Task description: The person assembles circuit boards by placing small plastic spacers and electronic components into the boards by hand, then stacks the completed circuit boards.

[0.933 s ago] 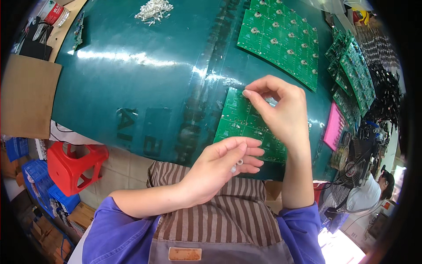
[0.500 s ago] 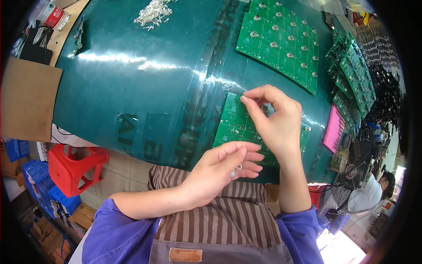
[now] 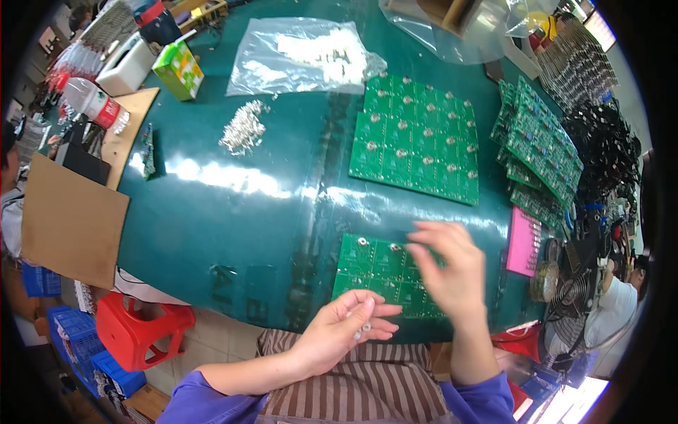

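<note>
A green circuit board panel (image 3: 353,267) lies near the table's front edge, with small white round parts standing along its far edge. My left hand (image 3: 332,332) is half closed in front of the board, palm up. It cradles a few small white cylindrical parts (image 3: 363,329) by the thumb and fingers. Over the board's right half hovers my right hand (image 3: 455,272), slightly smeared by motion. Its thumb and fingertips are apart, with nothing visible between them. Part of the board is hidden under both hands.
A larger green panel set (image 3: 417,141) lies beyond, with white parts fitted. A pile of small white parts (image 3: 244,127) and a clear plastic bag (image 3: 258,60) sit farther left. Upright populated boards (image 3: 544,134) and a pink block (image 3: 521,244) stand right. A red stool (image 3: 134,328) stands lower left.
My view has tilted up, showing more of the table's far side. My right hand has come off the board's far left corner, where a white part now stands. The left hand keeps its parts.
</note>
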Demonstrator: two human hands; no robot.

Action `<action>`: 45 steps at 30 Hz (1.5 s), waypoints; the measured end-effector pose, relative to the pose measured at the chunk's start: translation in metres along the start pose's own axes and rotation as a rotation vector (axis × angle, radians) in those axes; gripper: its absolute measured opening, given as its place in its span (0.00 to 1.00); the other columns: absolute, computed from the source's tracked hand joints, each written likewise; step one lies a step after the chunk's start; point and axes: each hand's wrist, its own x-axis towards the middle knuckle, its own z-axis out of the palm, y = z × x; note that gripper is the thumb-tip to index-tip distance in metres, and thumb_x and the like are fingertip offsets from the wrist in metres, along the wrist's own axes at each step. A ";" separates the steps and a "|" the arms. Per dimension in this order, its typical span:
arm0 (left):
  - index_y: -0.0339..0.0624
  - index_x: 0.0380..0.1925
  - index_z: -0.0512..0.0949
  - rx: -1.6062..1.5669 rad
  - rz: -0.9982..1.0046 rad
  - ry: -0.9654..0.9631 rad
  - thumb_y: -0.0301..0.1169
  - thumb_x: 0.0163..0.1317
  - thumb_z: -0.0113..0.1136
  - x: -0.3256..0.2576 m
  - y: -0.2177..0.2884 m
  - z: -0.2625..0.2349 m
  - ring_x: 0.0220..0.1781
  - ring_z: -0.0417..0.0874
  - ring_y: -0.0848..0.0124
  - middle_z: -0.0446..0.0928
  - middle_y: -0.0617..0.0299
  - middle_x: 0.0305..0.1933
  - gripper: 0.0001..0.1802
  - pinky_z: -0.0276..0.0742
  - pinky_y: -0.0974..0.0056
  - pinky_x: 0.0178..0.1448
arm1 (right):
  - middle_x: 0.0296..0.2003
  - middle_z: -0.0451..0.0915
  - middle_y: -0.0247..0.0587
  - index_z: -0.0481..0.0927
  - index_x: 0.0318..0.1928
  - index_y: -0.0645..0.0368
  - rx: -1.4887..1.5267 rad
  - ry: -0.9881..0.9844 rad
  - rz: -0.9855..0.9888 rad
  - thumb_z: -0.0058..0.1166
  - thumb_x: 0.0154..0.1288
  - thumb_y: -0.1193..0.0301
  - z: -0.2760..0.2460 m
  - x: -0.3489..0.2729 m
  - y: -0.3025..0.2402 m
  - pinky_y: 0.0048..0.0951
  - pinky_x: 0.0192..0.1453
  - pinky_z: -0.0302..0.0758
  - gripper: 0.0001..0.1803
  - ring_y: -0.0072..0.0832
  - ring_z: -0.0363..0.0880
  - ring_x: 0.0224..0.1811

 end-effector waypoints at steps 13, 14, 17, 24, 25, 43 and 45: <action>0.38 0.51 0.73 0.170 -0.034 -0.068 0.36 0.67 0.50 0.011 -0.003 0.013 0.37 0.74 0.78 0.74 0.65 0.34 0.17 0.72 0.73 0.41 | 0.35 0.71 0.45 0.74 0.35 0.65 -0.674 0.319 0.445 0.53 0.61 0.72 -0.112 -0.123 0.173 0.30 0.33 0.72 0.07 0.36 0.73 0.33; 0.37 0.52 0.72 0.174 -0.014 -0.088 0.36 0.66 0.51 0.011 -0.003 0.013 0.38 0.75 0.77 0.74 0.64 0.37 0.18 0.73 0.73 0.42 | 0.35 0.72 0.44 0.74 0.35 0.65 -0.710 0.333 0.423 0.54 0.61 0.72 -0.111 -0.127 0.180 0.28 0.32 0.73 0.07 0.35 0.73 0.33; 0.37 0.54 0.70 0.158 -0.005 -0.077 0.35 0.64 0.55 0.015 -0.010 0.015 0.40 0.75 0.77 0.75 0.62 0.41 0.21 0.74 0.73 0.43 | 0.34 0.72 0.44 0.74 0.39 0.64 -0.675 0.432 0.444 0.52 0.63 0.72 -0.111 -0.133 0.191 0.28 0.34 0.72 0.08 0.34 0.73 0.32; 0.36 0.48 0.71 0.142 -0.005 -0.128 0.39 0.62 0.58 0.021 -0.013 0.017 0.36 0.74 0.79 0.73 0.66 0.37 0.20 0.73 0.76 0.40 | 0.25 0.78 0.45 0.81 0.27 0.60 -0.889 0.453 0.366 0.58 0.56 0.65 -0.107 -0.106 0.132 0.37 0.34 0.74 0.10 0.41 0.77 0.27; 0.37 0.48 0.72 0.156 -0.003 -0.128 0.40 0.61 0.58 0.021 -0.012 0.018 0.36 0.73 0.80 0.73 0.68 0.36 0.21 0.72 0.76 0.39 | 0.25 0.78 0.45 0.81 0.27 0.60 -0.883 0.451 0.357 0.58 0.56 0.65 -0.106 -0.107 0.136 0.37 0.34 0.74 0.10 0.41 0.77 0.27; 0.36 0.44 0.75 0.144 0.026 -0.200 0.36 0.61 0.59 0.025 -0.010 0.024 0.39 0.76 0.78 0.77 0.62 0.39 0.17 0.74 0.74 0.42 | 0.39 0.77 0.52 0.72 0.37 0.67 0.683 0.094 0.421 0.51 0.59 0.84 -0.027 -0.097 -0.029 0.32 0.49 0.74 0.05 0.33 0.76 0.40; 0.36 0.42 0.76 0.136 0.010 -0.164 0.34 0.59 0.61 0.021 -0.004 0.025 0.37 0.77 0.77 0.78 0.62 0.38 0.15 0.75 0.74 0.41 | 0.36 0.74 0.47 0.70 0.36 0.66 0.669 0.143 0.406 0.51 0.61 0.80 -0.018 -0.101 -0.024 0.28 0.44 0.72 0.05 0.30 0.74 0.37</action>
